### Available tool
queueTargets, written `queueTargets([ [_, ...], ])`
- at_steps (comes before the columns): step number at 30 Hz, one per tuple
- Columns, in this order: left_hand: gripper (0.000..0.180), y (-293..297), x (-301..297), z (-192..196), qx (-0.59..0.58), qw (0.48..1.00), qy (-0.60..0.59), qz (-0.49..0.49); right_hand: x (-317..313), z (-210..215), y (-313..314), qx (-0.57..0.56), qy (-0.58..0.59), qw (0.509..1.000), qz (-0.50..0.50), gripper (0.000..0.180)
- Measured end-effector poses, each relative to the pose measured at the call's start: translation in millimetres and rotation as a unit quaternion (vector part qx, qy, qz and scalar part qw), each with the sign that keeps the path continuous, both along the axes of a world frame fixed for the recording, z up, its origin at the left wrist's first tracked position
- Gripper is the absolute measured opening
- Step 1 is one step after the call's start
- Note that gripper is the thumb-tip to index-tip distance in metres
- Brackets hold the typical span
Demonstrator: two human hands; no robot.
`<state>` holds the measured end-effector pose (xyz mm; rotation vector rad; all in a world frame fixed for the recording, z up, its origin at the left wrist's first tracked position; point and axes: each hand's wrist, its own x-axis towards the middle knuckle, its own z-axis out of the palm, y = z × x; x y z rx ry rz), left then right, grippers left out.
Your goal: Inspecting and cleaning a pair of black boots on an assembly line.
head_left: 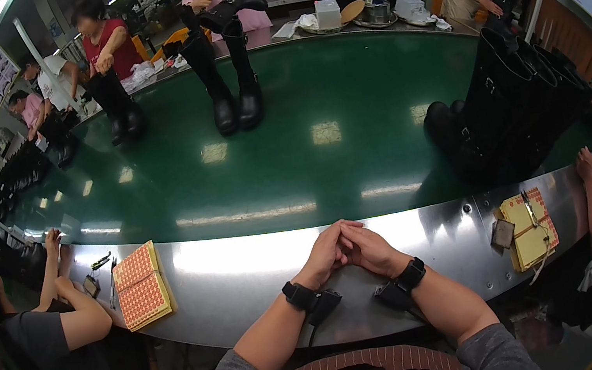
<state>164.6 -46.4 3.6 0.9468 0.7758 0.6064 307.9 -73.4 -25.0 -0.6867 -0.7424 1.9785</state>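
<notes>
Over the metal edge strip (pixel 233 275), my left hand (pixel 326 253) and my right hand (pixel 372 248) rest against each other. Their fingers come together at the tips and partly overlap, bent inward, and no object shows in either. Some fingers are hidden beneath. Each wrist wears a black strap with a small dark device. Beyond my hands lies the green belt (pixel 292 162). A pair of tall black boots (pixel 237 100) stands on its far side, and a cluster of black buckled boots (pixel 495 102) stands to the right.
A stack of yellow cards with red print (pixel 142 287) lies left on the metal strip. To the right are another yellow stack (pixel 531 226), a pen-like tool and a small dark block (pixel 502 233). Co-workers sit at both sides; others stand across the belt, several handling boots.
</notes>
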Motion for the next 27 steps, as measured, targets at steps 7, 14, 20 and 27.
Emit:
queueTargets([
  [7,0.046,-0.5,2.3,0.9,-0.006,1.000,-0.001,0.001,1.8,-3.1,0.5,0.005,0.013,1.000,0.000,0.040],
  [14,0.046,-0.6,3.4,1.2,-0.011,1.000,0.000,-0.001,3.1,-7.2,0.3,-0.003,0.020,1.000,0.000,0.039],
  [20,0.046,-0.9,5.4,-0.2,-0.006,1.000,0.004,-0.003,5.9,-5.3,-0.6,-0.004,0.017,1.000,0.003,0.039],
  [27,0.046,-2.2,7.5,0.8,0.001,1.000,0.006,0.000,8.2,-3.0,-1.2,0.001,0.014,1.000,0.007,0.039],
])
